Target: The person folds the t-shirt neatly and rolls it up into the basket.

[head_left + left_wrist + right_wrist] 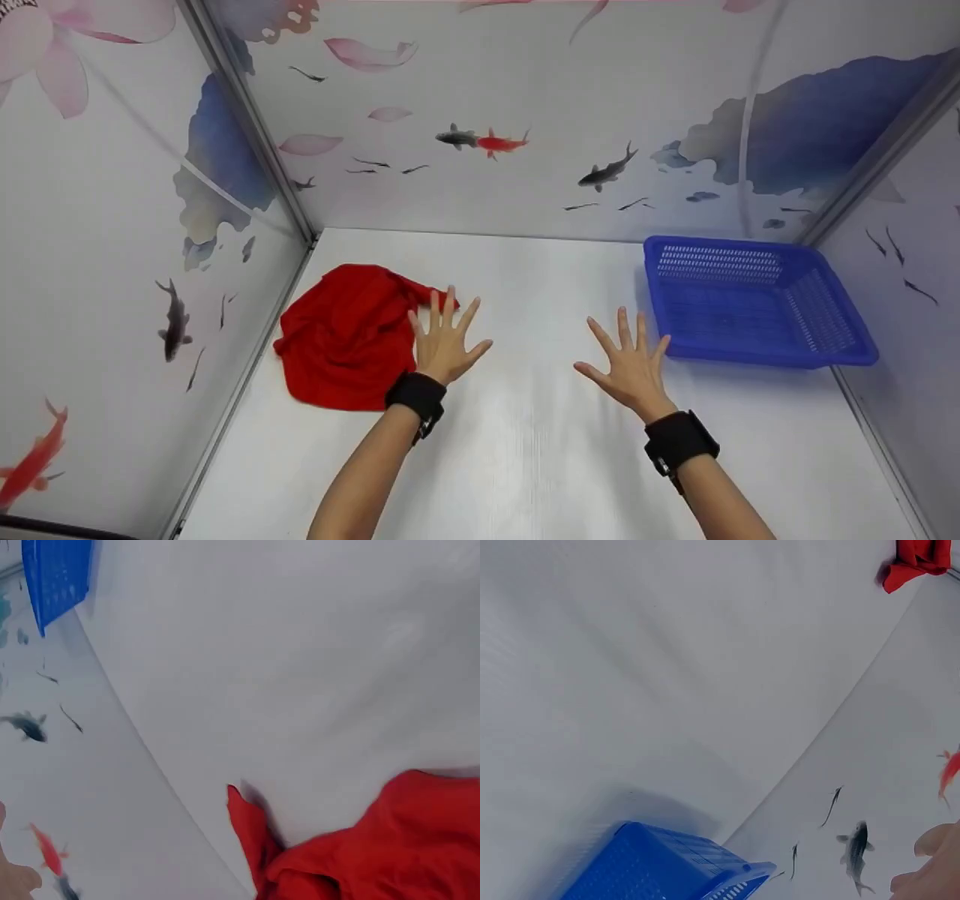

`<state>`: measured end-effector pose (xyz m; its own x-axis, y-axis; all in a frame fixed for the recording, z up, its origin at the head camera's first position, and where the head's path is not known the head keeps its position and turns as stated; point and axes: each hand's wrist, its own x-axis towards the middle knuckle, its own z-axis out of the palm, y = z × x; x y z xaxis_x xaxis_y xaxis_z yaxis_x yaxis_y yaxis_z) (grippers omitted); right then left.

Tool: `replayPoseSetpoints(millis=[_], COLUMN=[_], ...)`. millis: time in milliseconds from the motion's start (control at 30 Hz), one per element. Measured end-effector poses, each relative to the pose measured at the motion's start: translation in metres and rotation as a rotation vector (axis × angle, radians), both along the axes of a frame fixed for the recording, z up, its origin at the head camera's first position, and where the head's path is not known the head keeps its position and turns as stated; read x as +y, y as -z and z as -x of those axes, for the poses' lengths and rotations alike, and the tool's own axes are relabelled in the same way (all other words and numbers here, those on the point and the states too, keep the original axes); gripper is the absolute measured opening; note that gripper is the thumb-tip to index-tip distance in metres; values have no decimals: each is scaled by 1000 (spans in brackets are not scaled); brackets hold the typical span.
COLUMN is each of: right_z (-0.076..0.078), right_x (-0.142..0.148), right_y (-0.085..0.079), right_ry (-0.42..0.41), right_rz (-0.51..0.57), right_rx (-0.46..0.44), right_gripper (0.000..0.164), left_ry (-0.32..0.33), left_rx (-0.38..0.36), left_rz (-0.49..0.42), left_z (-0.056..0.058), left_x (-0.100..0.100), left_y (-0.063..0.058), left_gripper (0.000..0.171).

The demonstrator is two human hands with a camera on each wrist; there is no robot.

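Note:
A crumpled red cloth [349, 337] lies on the left of the white table, and it also fills the lower right of the left wrist view. My left hand [444, 349] is held over the cloth's right edge, fingers spread, holding nothing. On the other side, my right hand [630, 367] is spread wide with nothing in it, just left of a blue plastic basket [750, 352]. Its little finger overlaps the basket's near left corner in the head view; whether they touch I cannot tell. In the right wrist view only some fingertips [934, 862] show.
White panels printed with fish and petals enclose the table [525, 450] at the left, back [510, 195] and right. The basket has slotted sides and stands in the back right corner. Both wrists wear black straps [681, 439].

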<state>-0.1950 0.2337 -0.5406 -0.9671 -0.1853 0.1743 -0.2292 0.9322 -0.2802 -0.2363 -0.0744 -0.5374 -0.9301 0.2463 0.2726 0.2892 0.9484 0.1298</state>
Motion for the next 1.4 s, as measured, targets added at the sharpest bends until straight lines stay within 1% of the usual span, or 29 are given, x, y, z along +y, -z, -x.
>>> replayPoseSetpoints(millis=[100, 200, 300, 400, 467, 567, 667, 767, 833, 933, 1033, 1133, 1200, 1233, 1300, 1367, 1400], right_z=[-6, -13, -22, -30, -34, -38, -40, -41, -41, -43, -48, -52, -53, -52, -51, -49, -48], right_x=[3, 9, 15, 20, 23, 26, 27, 25, 24, 24, 23, 24, 25, 25, 25, 24, 24], right_y=[4, 10, 17, 24, 28, 33, 34, 33, 33, 33, 33, 35, 35, 35, 34, 33, 33], right_ry=[0, 5, 18, 29, 33, 29, 29, 37, 44, 48, 51, 55, 58, 60, 65, 68, 69], right_rz=[12, 8, -5, 8, 24, 43, 44, 33, 25, 14, 11, 10, 13, 14, 19, 23, 24], right_rx=[6, 2, -15, -15, 3, 33, 39, 14, -16, -50, -64, -62, -63, -69, -82, -90, -93], right_gripper=[78, 78, 78, 78, 78, 79, 79, 78, 78, 77, 77, 77, 76, 76, 76, 76, 76], left_ry=[-61, -138, -221, -297, -341, -387, -426, -463, -485, -504, -499, -479, -463, -459, -453, -445, -440], left_rx=[-33, -91, -187, -288, -350, -392, -411, -415, -408, -387, -387, -441, -479, -487, -481, -448, -428], left_rz=[-62, -133, -204, -282, -343, -432, -544, -638, -683, -719, -711, -669, -637, -628, -608, -580, -563], left_z=[8, 15, 19, 18, 17, 13, 10, 9, 10, 11, 13, 14, 13, 12, 12, 12, 13], left_x=[-26, -57, -89, -115, -129, -142, -148, -151, -152, -153, -154, -152, -149, -147, -144, -142, -141], left_y=[8, 18, 29, 42, 52, 67, 81, 90, 94, 97, 99, 101, 99, 99, 101, 107, 111], left_gripper=[71, 73, 77, 82, 85, 89, 92, 93, 94, 94, 93, 86, 80, 76, 70, 66, 64])
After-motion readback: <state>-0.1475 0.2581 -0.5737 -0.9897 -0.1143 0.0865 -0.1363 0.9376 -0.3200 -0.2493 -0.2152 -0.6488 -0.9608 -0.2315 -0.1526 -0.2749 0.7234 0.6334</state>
